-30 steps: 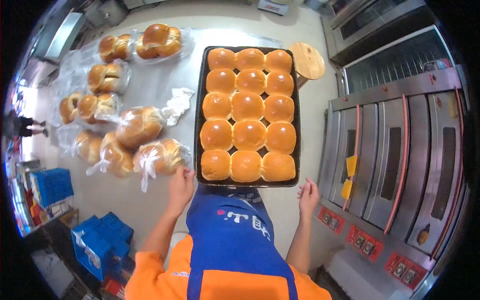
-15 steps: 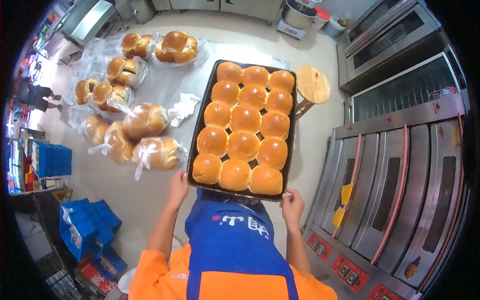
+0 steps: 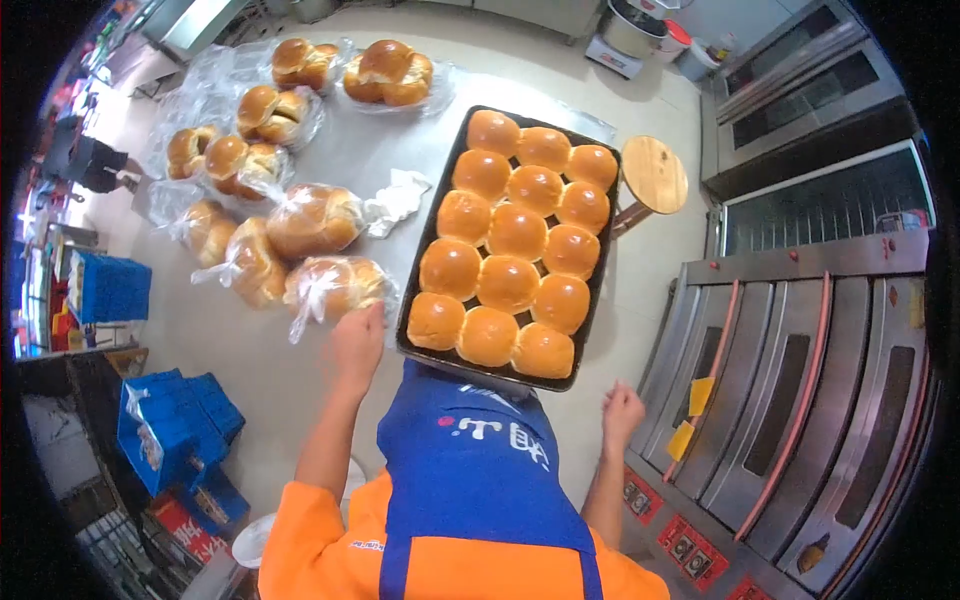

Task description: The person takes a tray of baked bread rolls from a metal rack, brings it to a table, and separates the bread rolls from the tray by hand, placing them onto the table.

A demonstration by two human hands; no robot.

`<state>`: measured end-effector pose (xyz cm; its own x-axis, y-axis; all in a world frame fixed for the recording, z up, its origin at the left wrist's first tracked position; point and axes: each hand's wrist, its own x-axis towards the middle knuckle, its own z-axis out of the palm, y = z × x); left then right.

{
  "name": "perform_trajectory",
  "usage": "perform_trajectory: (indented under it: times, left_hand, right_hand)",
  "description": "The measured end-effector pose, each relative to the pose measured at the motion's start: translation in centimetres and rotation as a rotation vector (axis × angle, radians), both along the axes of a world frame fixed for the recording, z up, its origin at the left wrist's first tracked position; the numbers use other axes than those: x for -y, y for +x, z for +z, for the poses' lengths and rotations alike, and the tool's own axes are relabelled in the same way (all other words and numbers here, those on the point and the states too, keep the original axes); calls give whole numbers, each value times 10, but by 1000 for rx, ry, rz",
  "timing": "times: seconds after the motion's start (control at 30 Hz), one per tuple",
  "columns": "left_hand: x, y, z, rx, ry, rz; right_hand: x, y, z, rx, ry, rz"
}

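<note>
A black baking tray point(image 3: 409, 322) full of glossy golden buns point(image 3: 508, 283) rests on the metal table in front of my blue apron. My left hand point(image 3: 358, 338) is off the tray's left side, its fingers curled together just below a knotted clear bag of bread point(image 3: 335, 288). No object shows in that hand. To the right of the tray, my right hand point(image 3: 622, 410) hangs apart from it over the floor, loosely closed with nothing visible in it. A crumpled white cloth point(image 3: 398, 200) lies left of the tray.
Several more bread loaves point(image 3: 270, 113), some in clear bags, cover the left of the metal table point(image 3: 355, 150). A round wooden stool point(image 3: 655, 175) stands beyond the tray's right edge. Steel ovens point(image 3: 770, 390) line the right. Blue crates point(image 3: 170, 430) are at lower left.
Both hands have let go of the tray. The left moved up beside the bagged bread, and the right drew away to the right. The whole view has shifted slightly.
</note>
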<state>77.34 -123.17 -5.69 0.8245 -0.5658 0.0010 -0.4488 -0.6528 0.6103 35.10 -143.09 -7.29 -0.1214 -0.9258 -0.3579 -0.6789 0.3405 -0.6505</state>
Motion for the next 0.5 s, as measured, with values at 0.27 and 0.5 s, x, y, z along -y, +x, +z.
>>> perform_trajectory:
  times: [0.27, 0.5]
  left_hand:
    - [117, 108, -86, 332, 68, -227]
    - [139, 166, -145, 239, 429, -234]
  right_hand:
    - [-24, -37, -24, 81, -105, 153]
    - [-62, -11, 30, -120, -170, 272]
